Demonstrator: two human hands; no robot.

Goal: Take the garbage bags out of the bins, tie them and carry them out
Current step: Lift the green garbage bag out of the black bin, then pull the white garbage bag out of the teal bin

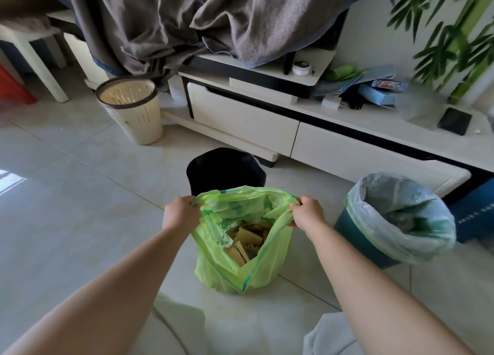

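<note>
Green garbage bag stands on the floor before the black bin, seemingly lifted out, left hand and right hand pinching opposite rim edges apart, ready for tying.

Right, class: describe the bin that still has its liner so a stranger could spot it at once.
Find the long white cabinet along the wall. On the floor before its right end stands a teal bin. Unlike the bare cream bin and the black bin, it wears a pale translucent bag.
</note>
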